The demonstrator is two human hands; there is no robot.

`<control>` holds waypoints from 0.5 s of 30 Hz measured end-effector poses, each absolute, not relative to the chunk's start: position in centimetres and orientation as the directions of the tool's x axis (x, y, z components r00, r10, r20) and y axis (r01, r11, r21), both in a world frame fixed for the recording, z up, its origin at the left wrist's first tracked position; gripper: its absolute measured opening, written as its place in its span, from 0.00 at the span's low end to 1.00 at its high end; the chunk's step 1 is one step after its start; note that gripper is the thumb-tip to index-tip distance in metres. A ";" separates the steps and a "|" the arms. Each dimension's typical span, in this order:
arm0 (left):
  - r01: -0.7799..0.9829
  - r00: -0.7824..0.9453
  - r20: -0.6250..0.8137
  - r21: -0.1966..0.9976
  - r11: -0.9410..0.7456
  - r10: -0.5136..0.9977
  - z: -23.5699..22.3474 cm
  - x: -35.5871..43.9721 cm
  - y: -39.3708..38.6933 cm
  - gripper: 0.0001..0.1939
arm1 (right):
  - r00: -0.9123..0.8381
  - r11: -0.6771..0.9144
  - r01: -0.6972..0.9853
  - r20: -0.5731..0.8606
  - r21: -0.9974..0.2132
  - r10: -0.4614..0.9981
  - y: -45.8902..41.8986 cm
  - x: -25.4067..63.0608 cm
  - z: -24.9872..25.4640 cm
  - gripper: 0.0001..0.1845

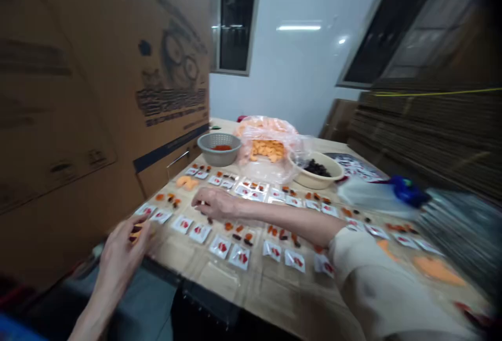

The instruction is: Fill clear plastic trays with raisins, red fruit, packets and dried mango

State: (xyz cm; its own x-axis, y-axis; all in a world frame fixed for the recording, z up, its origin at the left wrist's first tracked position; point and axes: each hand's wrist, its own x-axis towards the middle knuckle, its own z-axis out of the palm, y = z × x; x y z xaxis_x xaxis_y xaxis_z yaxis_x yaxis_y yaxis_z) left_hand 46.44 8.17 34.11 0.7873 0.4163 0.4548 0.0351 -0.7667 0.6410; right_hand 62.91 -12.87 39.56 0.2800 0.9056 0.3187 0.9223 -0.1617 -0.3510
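My left hand (123, 247) is at the table's near left edge, fingers curled around a few orange and dark pieces (135, 232). Further in, my right hand (215, 204) reaches across the table with its fingers bent down and together. Whatever is in its fingertips is hidden. Just below it lie small white sachets (200, 233) with red print. Rows of these sachets, topped with orange and dark brown dried pieces (248, 238), cover the table, seemingly on clear plastic. Larger orange slices (186, 182) lie to the left of my right hand.
A tall cardboard box (168, 84) walls off the left side. At the back stand a grey basket (219, 157) with red bits, a clear bag of orange slices (267, 150) and a cream bowl (318, 180) of dark pieces. Stacked flat cardboard (427, 142) and plastic packaging (457, 231) line the right.
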 end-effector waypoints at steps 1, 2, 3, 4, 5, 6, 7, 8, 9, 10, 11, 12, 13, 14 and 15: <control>-0.002 0.806 0.438 0.676 -0.737 0.399 34.9 47.6 6.5 0.17 | 0.327 -0.215 0.918 0.331 -0.333 0.885 -16.3 63.5 40.0 0.05; -0.063 0.829 0.436 0.695 -0.716 0.350 35.9 48.9 4.5 0.18 | 0.375 -0.267 0.907 0.339 -0.325 0.863 -19.8 63.9 40.6 0.06; -0.132 0.847 0.448 0.699 -0.703 0.287 37.1 50.4 2.2 0.18 | 0.433 -0.321 0.888 0.366 -0.328 0.824 -23.3 64.0 41.3 0.06; -0.198 0.848 0.478 0.688 -0.698 0.230 38.3 52.2 -0.2 0.17 | 0.469 -0.353 0.873 0.382 -0.336 0.796 -26.7 63.9 42.0 0.07; -0.269 0.849 0.505 0.668 -0.693 0.157 39.4 54.3 -2.5 0.16 | 0.496 -0.374 0.860 0.399 -0.347 0.771 -29.9 63.6 42.7 0.07; -0.343 0.849 0.524 0.650 -0.678 0.073 40.4 56.8 -4.7 0.16 | 0.523 -0.395 0.847 0.426 -0.355 0.738 -32.9 63.0 43.5 0.07; -0.398 0.843 0.539 0.628 -0.668 0.004 41.1 59.5 -6.7 0.14 | 0.549 -0.420 0.834 0.454 -0.359 0.702 -35.6 62.2 44.1 0.07; -0.421 0.848 0.528 0.619 -0.663 -0.046 41.6 62.5 -8.6 0.12 | 0.574 -0.445 0.818 0.462 -0.365 0.676 -38.2 61.2 44.7 0.08; -0.417 0.864 0.498 0.622 -0.662 -0.076 41.9 65.5 -10.3 0.10 | 0.598 -0.471 0.801 0.470 -0.369 0.649 -40.6 59.9 45.2 0.09; -0.396 0.884 0.458 0.625 -0.673 -0.094 41.9 68.6 -11.8 0.08 | 0.617 -0.493 0.787 0.482 -0.371 0.622 -42.8 58.5 45.4 0.10; -0.378 0.896 0.434 0.624 -0.684 -0.099 41.8 71.6 -13.3 0.06 | 0.666 -0.542 0.746 0.462 -0.388 0.586 -45.1 57.0 45.5 0.11; -0.359 0.904 0.417 0.619 -0.698 -0.095 41.5 74.4 -14.8 0.05 | 0.703 -0.582 0.710 0.445 -0.397 0.554 -47.3 55.5 45.3 0.11; -0.338 0.915 0.391 0.611 -0.715 -0.099 41.1 77.0 -16.1 0.04 | 0.739 -0.625 0.670 0.434 -0.400 0.515 -49.5 54.0 44.8 0.11; -0.313 0.927 0.362 0.600 -0.736 -0.099 40.7 79.4 -17.5 0.06 | 0.780 -0.683 0.616 0.427 -0.392 0.458 -51.8 52.6 44.1 0.11; -0.285 0.939 0.329 0.585 -0.759 -0.099 40.2 81.5 -18.7 0.10 | 0.783 -0.727 0.587 0.477 -0.356 0.399 -54.0 51.5 43.1 0.11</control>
